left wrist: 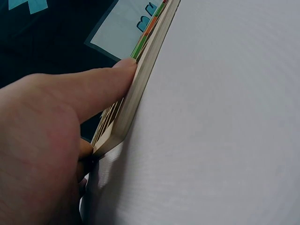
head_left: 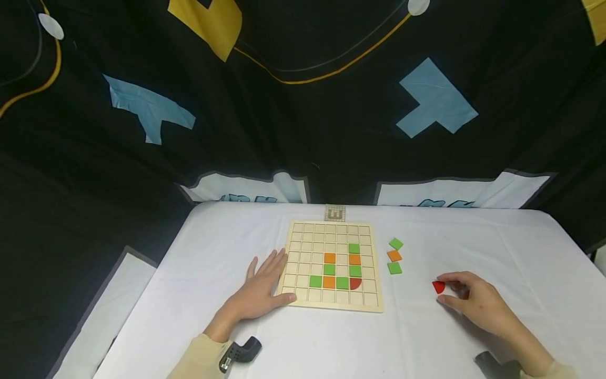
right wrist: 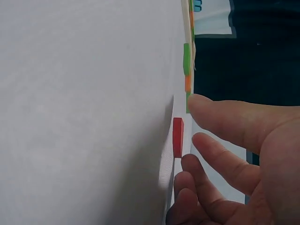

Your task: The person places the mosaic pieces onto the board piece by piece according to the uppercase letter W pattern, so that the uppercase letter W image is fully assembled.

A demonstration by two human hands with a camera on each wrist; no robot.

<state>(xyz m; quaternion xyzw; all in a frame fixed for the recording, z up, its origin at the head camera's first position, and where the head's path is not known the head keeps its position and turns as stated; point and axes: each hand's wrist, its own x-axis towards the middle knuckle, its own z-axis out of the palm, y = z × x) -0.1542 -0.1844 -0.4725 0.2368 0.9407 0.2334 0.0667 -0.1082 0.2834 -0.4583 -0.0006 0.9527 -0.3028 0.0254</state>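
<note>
My left hand (head_left: pixel 258 295) rests at the left side of a wooden grid board (head_left: pixel 303 302), fingers spread along its edge and thumb across the near left corner. The left wrist view shows the thumb (left wrist: pixel 101 89) on the board's rim. Green and orange square tiles sit in the grid, with a red rounded tile (head_left: pixel 355 283) at one corner of their pattern. Out on the right, my right hand (head_left: pixel 478 300) has thumb and index finger bent about a loose red tile (head_left: pixel 438 287). In the right wrist view this red tile (right wrist: pixel 177 137) shows just beyond the parted fingertips.
Two green tiles and an orange tile (head_left: pixel 394 256) lie in a column right of the board. A small patterned card (head_left: pixel 335 213) lies behind the board's far edge. White cloth (head_left: pixel 426 347) covers the table, and a dark printed curtain (head_left: pixel 303 131) hangs behind it.
</note>
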